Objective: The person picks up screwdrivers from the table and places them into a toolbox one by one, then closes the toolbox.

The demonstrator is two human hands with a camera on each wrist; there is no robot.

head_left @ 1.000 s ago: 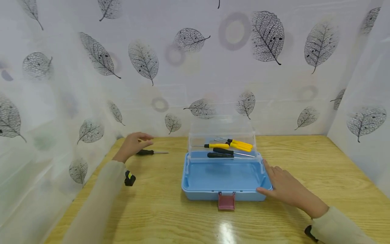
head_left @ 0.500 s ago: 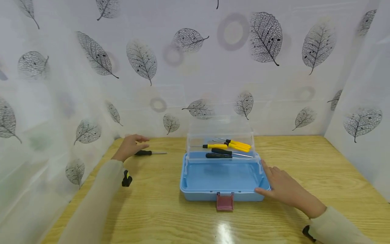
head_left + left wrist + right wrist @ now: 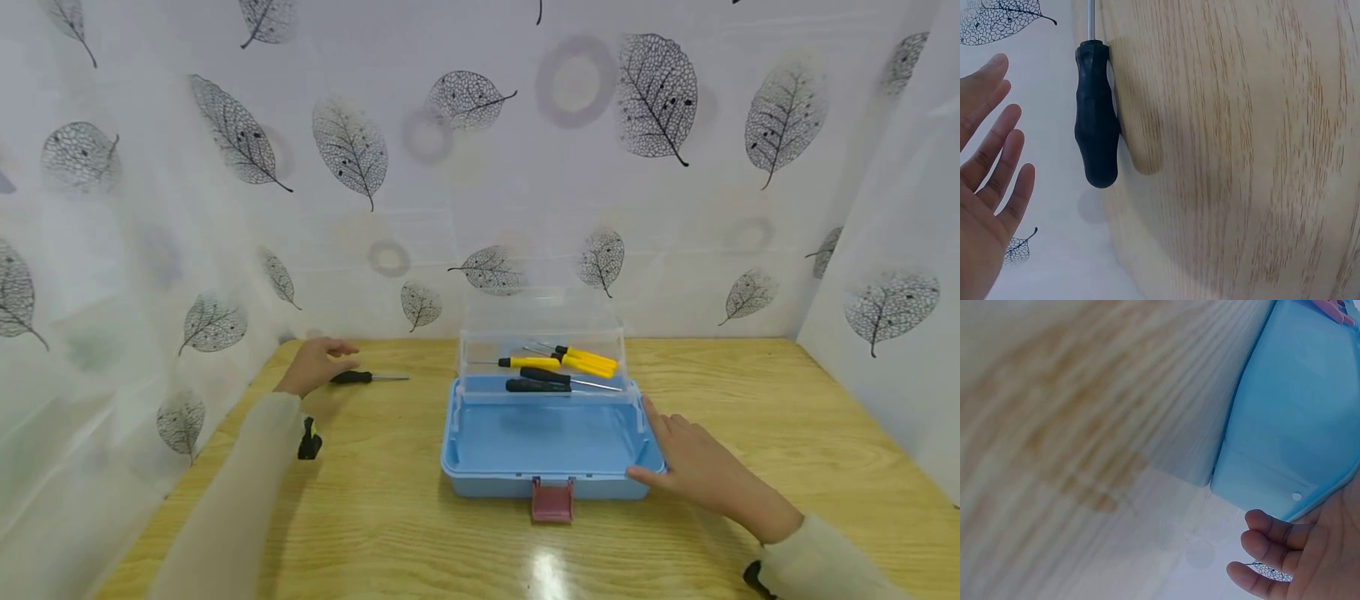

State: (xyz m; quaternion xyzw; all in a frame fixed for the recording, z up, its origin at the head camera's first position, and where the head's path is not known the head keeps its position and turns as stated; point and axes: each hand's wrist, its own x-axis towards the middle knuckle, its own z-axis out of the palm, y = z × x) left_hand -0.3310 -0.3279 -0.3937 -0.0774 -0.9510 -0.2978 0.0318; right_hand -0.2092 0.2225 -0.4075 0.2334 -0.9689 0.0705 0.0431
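Note:
In the head view, my left hand (image 3: pixel 318 365) hovers beside a black-handled screwdriver (image 3: pixel 352 377) lying at the table's left. The left wrist view shows its fingers spread, apart from the screwdriver handle (image 3: pixel 1097 115). My right hand (image 3: pixel 701 462) rests against the right front corner of a light-blue toolbox (image 3: pixel 546 486). Its thumb lies on the front rim and its forefinger along the side. In the right wrist view, its other fingers (image 3: pixel 1266 550) hang loosely by the box wall (image 3: pixel 1297 394). Inside the clear tray (image 3: pixel 468 379) lie yellow screwdrivers (image 3: pixel 588 362) and black screwdrivers (image 3: pixel 543 375).
A pink latch (image 3: pixel 552 503) hangs down at the toolbox front. The clear lid (image 3: pixel 540 310) stands raised at the back. The wooden table (image 3: pixel 405 533) ends at a leaf-print curtain (image 3: pixel 420 192) behind and at both sides.
My left hand has sunk slightly and drawn a little left, towards the handle end of the loose screwdriver. The right hand stays at the toolbox corner. The head view has shifted slightly.

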